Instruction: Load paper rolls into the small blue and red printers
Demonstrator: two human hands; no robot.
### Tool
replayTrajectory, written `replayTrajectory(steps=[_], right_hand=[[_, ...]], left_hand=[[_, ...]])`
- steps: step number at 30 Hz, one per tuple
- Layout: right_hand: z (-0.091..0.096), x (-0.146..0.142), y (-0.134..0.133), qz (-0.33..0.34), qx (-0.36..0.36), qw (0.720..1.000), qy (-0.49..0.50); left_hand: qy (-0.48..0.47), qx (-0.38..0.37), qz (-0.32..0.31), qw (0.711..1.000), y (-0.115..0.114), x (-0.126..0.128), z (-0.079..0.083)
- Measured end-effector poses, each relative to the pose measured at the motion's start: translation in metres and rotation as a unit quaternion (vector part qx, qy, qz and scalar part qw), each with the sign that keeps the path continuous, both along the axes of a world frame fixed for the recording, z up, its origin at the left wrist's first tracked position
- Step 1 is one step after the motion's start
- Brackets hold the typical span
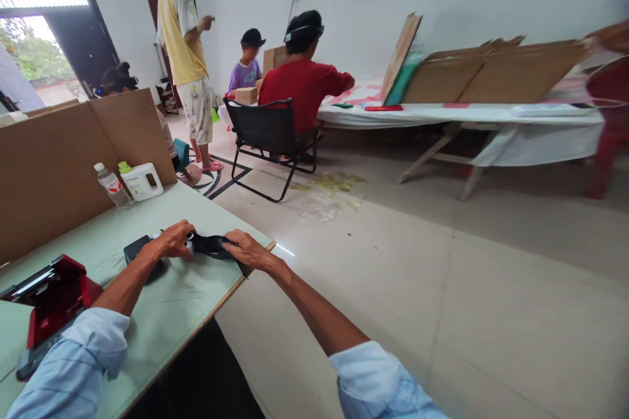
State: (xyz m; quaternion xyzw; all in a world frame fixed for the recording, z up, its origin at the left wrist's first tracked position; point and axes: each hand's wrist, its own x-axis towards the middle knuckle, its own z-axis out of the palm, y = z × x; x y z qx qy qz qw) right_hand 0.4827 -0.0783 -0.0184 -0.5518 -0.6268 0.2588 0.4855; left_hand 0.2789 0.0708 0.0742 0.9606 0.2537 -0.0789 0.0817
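Above the pale green tabletop [196, 301], near its right corner, a wide black strap [212, 245] stretches between my hands. My right hand [248, 250] pinches the strap's right end, thumb and fingers closed on it. Curled around the other end is my left hand [171, 239], where a small white rounded part [189, 242] shows by the fingertips. What that white part is I cannot make out. Partly behind my left wrist lies a dark flat case [137, 247]. An opened red box with a black edge [59, 298] sits left of my left forearm.
A clear bottle [113, 186] and a white jug with a green cap [142, 182] stand before a cardboard screen [59, 170]. A person in red sits on a black folding chair [263, 124]; others are behind. At right is a cloth-covered table [442, 114] with cardboard.
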Motion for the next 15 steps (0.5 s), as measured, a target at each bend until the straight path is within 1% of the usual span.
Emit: replayTrajectory(steps=[4, 7, 9, 12, 15], right_hand=[[-0.013, -0.001, -0.020, 0.003, 0.009, 0.999, -0.045], [-0.026, -0.001, -0.030, 0.015, 0.003, 0.996, -0.092], [-0.032, 0.000, -0.035, 0.014, -0.010, 0.995, -0.101], [-0.035, 0.003, -0.043, 0.000, -0.034, 0.994, -0.101], [-0.026, 0.006, -0.048, -0.024, -0.037, 0.994, -0.104]], left_hand=[[0.026, 0.000, -0.026, 0.999, -0.007, 0.001, 0.001], [0.036, 0.015, -0.023, 0.999, -0.012, 0.000, 0.001], [0.035, 0.028, -0.016, 0.999, -0.016, -0.001, 0.001], [0.032, 0.038, -0.002, 0.999, -0.024, -0.005, -0.001], [0.028, 0.045, 0.016, 0.998, -0.032, -0.006, -0.005]])
